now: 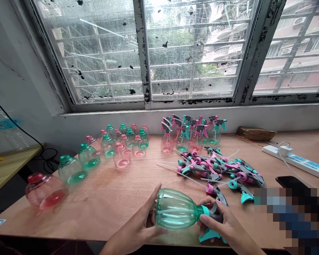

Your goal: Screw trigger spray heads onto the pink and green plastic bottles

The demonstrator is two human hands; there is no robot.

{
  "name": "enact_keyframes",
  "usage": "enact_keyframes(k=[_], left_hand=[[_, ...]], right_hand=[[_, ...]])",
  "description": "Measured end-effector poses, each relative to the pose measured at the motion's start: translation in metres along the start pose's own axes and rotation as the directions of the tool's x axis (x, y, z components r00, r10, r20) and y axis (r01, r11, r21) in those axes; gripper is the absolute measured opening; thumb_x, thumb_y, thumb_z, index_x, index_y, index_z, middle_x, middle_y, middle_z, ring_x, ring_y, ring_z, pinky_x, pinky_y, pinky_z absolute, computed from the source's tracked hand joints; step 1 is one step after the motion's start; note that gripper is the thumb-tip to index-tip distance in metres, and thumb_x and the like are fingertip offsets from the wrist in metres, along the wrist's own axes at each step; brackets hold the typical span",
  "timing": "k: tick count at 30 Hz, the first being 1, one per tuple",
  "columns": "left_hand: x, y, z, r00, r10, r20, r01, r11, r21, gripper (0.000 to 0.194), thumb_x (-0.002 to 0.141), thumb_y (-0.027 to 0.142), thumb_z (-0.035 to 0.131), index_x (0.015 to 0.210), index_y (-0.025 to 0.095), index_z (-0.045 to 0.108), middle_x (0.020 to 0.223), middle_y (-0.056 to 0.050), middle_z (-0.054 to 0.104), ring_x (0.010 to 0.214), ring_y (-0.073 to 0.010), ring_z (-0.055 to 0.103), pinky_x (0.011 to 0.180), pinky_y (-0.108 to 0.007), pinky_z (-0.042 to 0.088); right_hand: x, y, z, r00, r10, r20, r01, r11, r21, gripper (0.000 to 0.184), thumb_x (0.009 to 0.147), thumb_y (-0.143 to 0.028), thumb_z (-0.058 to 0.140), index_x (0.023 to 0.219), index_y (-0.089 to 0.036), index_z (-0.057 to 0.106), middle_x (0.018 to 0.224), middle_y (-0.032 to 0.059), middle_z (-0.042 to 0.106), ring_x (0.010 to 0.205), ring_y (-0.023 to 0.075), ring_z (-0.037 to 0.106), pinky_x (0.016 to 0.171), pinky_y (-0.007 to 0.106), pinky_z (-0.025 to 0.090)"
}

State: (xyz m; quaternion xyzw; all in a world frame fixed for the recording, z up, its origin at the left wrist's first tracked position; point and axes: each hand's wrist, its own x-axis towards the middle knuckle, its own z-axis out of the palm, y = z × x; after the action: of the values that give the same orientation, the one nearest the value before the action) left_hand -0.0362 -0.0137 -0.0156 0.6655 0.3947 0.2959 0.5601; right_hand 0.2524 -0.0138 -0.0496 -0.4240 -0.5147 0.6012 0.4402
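Note:
I hold a clear green spray bottle on its side just above the wooden table, near the front edge. My left hand is wrapped round the bottle's base. My right hand grips the grey and teal trigger sprayer head at the bottle's neck. A heap of loose pink and teal sprayer heads lies just behind my right hand.
Several capless green and pink bottles stand at the left and middle. Finished bottles with sprayers stand by the window sill. A white power strip and a dark phone lie at the right.

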Motion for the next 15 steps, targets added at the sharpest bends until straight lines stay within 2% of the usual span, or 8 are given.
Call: enact_keyframes(k=[4, 10, 15], left_hand=[[0.0004, -0.0003, -0.0005, 1.0, 0.007, 0.014, -0.007, 1.0, -0.002, 0.105, 0.085, 0.032, 0.076, 0.159, 0.034, 0.002, 0.144, -0.006, 0.052, 0.136, -0.0337, 0.042, 0.117, -0.046, 0.033], [-0.0011, 0.0004, 0.0022, 1.0, -0.013, 0.012, 0.014, 0.998, -0.06, 0.114, 0.082, 0.033, 0.078, 0.159, 0.028, -0.007, 0.165, -0.009, 0.025, 0.147, -0.0332, 0.029, 0.121, -0.045, 0.026], [0.0001, 0.0032, 0.0012, 0.997, -0.002, 0.074, 0.007, 0.997, -0.072, 0.103, 0.084, 0.03, 0.077, 0.16, 0.027, 0.008, 0.165, -0.009, 0.026, 0.149, -0.0319, 0.027, 0.122, -0.044, 0.026]], right_hand=[[0.0002, 0.0, 0.0, 1.0, 0.005, -0.001, -0.005, 1.0, -0.002, 0.051, 0.075, -0.06, 0.078, 0.102, -0.02, 0.06, 0.064, 0.0003, 0.075, 0.058, 0.0225, 0.073, 0.045, 0.027, 0.053], [0.0005, -0.0005, -0.0002, 1.0, -0.004, 0.022, 0.004, 1.0, 0.022, 0.047, 0.078, -0.056, 0.078, 0.101, -0.02, 0.059, 0.061, -0.0011, 0.074, 0.056, 0.0191, 0.071, 0.045, 0.024, 0.053], [0.001, 0.0026, -0.0019, 1.0, 0.007, 0.016, -0.007, 1.0, 0.0, 0.047, 0.079, -0.054, 0.077, 0.104, -0.019, 0.058, 0.065, 0.0009, 0.076, 0.06, 0.0211, 0.073, 0.044, 0.024, 0.053]])
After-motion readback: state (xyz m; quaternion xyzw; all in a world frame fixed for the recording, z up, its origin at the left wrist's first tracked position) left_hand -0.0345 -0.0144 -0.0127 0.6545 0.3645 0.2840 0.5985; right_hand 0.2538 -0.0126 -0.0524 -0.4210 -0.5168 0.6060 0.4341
